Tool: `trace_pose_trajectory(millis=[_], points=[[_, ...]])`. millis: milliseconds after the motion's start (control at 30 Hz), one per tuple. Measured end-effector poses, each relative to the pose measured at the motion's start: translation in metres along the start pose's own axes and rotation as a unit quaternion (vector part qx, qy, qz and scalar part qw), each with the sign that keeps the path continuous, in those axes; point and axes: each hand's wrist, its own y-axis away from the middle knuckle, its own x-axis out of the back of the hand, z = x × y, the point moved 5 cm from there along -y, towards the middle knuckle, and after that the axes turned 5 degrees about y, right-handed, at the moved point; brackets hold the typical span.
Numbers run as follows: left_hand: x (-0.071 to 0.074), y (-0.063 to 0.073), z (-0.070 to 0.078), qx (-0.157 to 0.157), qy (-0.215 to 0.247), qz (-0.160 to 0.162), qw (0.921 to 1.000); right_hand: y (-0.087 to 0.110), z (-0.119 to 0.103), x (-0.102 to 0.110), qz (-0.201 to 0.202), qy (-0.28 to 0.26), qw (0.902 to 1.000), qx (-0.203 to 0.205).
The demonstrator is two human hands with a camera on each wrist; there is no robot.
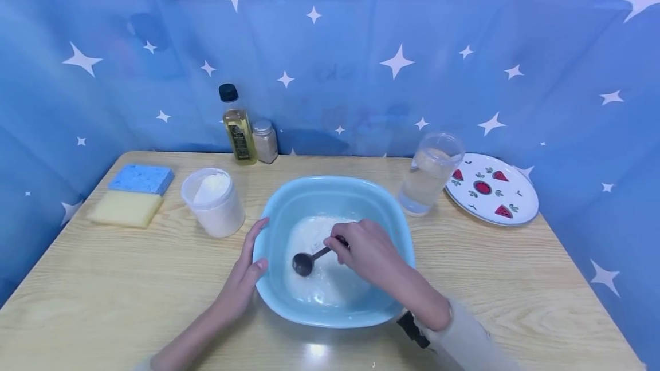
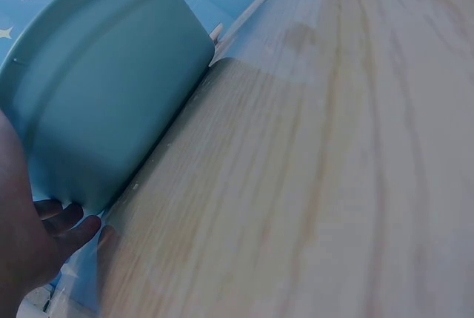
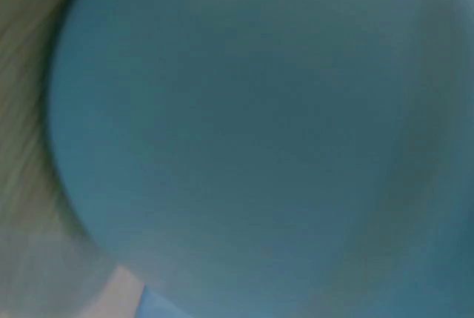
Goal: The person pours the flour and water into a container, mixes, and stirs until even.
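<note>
A light blue plastic basin [image 1: 330, 316] holds white powder and cloudy liquid [image 1: 330, 285]. My left hand [image 1: 246, 268] holds its left side, thumb and index fingertip at the rim. Other fingers [image 2: 67, 233] lie against the outer wall, low near the tabletop, in the left wrist view. Over the basin, my right hand [image 1: 368, 248] grips a dark measuring spoon [image 1: 303, 264] by its handle. The spoon's round bowl points left, close over the white mixture. In the right wrist view the basin's blurred outer wall [image 3: 237, 133] fills most of the picture and the hand is hidden.
Left of the basin stands an open tub of white powder [image 1: 219, 210], with blue [image 1: 141, 178] and yellow [image 1: 126, 208] sponges beyond. An oil bottle [image 1: 239, 136] and a small shaker jar [image 1: 265, 143] stand behind. A clear cup of water [image 1: 425, 179] and a watermelon-patterned plate [image 1: 497, 210] are at right.
</note>
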Motion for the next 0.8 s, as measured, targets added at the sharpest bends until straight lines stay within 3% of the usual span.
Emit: trace_pose_trajectory(millis=[100, 233, 333, 433, 533, 633, 700, 800], points=[[0.002, 0.000, -0.002, 0.001, -0.001, 0.010, 0.9999, -0.012, 0.004, -0.002, 0.018, 0.036, 0.9991, -0.011], [0.002, 0.000, -0.007, 0.016, 0.018, 0.006, 0.9997, -0.015, 0.026, 0.008, 0.030, 0.082, 0.9952, -0.044], [-0.001, -0.001, -0.009, 0.022, 0.019, -0.004, 0.9996, -0.007, 0.046, 0.022, 0.018, 0.109, 0.9910, -0.076], [-0.001, -0.002, -0.010, 0.019, 0.016, -0.006, 0.9997, 0.005, 0.055, 0.037, -0.021, 0.120, 0.9889, -0.085], [-0.001, -0.002, -0.010, 0.013, 0.015, -0.008, 0.9998, 0.015, 0.052, 0.044, -0.094, 0.096, 0.9895, -0.053], [-0.001, -0.003, -0.009, 0.005, 0.007, -0.011, 0.9999, 0.018, 0.040, 0.038, -0.161, 0.022, 0.9867, -0.004], [-0.002, -0.003, -0.009, 0.002, 0.006, -0.013, 0.9999, 0.015, 0.032, 0.027, -0.175, -0.026, 0.9840, 0.025], [-0.003, -0.005, -0.008, -0.003, 0.000, -0.013, 0.9999, 0.004, 0.026, 0.009, -0.136, -0.058, 0.9886, 0.029]])
